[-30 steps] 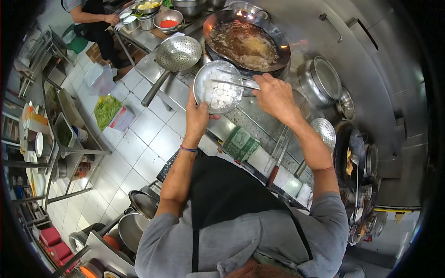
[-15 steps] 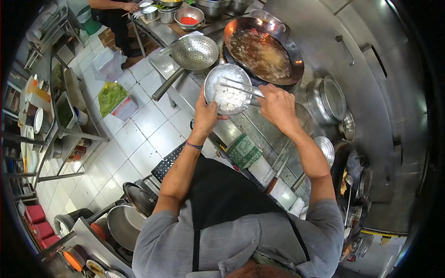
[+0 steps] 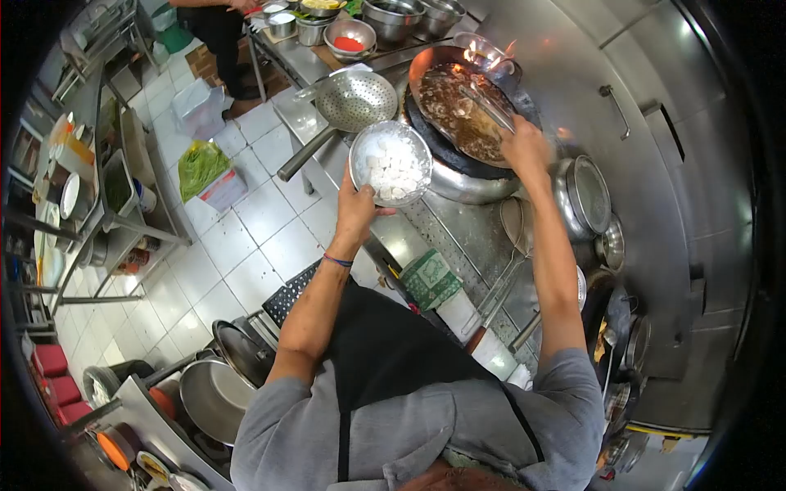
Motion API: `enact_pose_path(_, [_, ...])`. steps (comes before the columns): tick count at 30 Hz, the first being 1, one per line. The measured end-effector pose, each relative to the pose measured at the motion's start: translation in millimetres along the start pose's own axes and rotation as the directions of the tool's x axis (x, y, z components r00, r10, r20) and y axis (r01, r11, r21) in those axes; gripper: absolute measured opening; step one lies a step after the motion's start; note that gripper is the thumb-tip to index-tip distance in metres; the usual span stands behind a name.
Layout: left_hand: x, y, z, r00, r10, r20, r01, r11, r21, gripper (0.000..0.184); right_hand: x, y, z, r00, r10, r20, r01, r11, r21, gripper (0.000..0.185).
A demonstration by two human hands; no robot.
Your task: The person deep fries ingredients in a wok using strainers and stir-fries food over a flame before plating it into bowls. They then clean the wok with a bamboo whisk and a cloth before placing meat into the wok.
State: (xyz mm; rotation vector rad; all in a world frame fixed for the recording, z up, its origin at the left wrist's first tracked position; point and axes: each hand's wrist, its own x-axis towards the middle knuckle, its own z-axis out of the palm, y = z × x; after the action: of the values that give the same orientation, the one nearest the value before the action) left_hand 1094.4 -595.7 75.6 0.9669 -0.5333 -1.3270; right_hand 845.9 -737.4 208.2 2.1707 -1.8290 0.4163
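No readable text, labels, brands, numbers or signs

co-worker (image 3: 215,37): cropped by top edge | left fingers (image 3: 384,212): partly hidden (behind bowl (image 3: 423,149))

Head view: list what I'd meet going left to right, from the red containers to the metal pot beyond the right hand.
Red containers → green leafy vegetables → bowl of white pieces → wok → right hand → metal pot.

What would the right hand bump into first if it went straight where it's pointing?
The right hand would probably meet brown liquid in the wok, tongs first; its height is unclear.
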Motion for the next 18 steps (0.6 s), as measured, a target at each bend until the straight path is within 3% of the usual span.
enact_pose_path(1, [-3,0,-1,1.0,-0.002,-0.005,0.002,1.0,-0.007,0.079,-18,-12,-21,0.999,-0.019,-0.044,0.022,0.998,0.064,0.029])
enact_pose_path(4, [-5,0,3,0.999,0.025,0.022,-0.025,1.0,-0.004,0.081,-68,-46,-71,0.982,-0.178,0.055,0.166,0.969,0.184,0.03])
enact_pose_path(5, [-6,3,7,0.999,0.021,0.03,-0.021,1.0,0.008,0.081,-78,-49,-66,0.969,-0.244,0.043,0.234,0.959,0.161,0.03])
enact_pose_path(10, [-12,11,27,0.993,0.029,0.111,-0.034,0.999,0.039,0.082,-83,-62,-48,0.946,-0.284,0.153,0.257,0.95,0.175,0.028])
enact_pose_path(16, [1,-1,18,0.999,0.022,0.035,-0.023,0.999,0.04,0.082,-67,-37,-61,0.993,-0.094,-0.064,0.104,0.979,0.173,0.023])
enact_pose_path(18, [0,0,21,0.999,-0.007,0.031,0.007,1.0,0.018,0.081,-36,-28,-45,0.999,-0.021,0.038,0.02,0.999,0.041,0.023])
